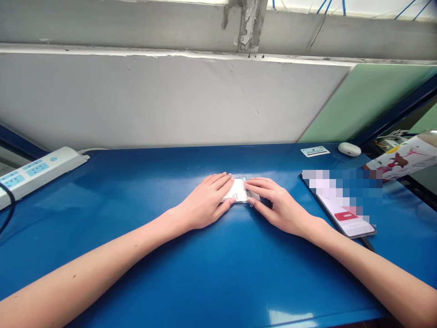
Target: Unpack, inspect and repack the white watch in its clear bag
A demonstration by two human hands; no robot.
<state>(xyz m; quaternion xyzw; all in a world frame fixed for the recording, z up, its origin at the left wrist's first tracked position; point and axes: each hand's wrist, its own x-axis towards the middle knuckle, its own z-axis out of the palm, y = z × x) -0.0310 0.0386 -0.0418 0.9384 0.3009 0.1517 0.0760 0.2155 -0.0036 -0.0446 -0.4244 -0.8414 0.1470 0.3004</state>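
Note:
A small clear plastic packet with something white inside [239,191] lies flat on the blue table [143,191], near its middle. My left hand [205,202] rests on the packet's left side, fingers stretched out flat and thumb along its near edge. My right hand [276,202] lies on the packet's right side, fingers extended and pressed close together, fingertips on the packet. Both forearms reach in from the lower corners. What the packet contains is too small to make out.
A white power strip [37,171] with a black cable sits at the left edge. A phone [344,207] with a lit screen lies right of my right hand. A small card [314,151], a white earbud case [349,149] and a printed box [406,159] are at the far right. A white wall stands behind.

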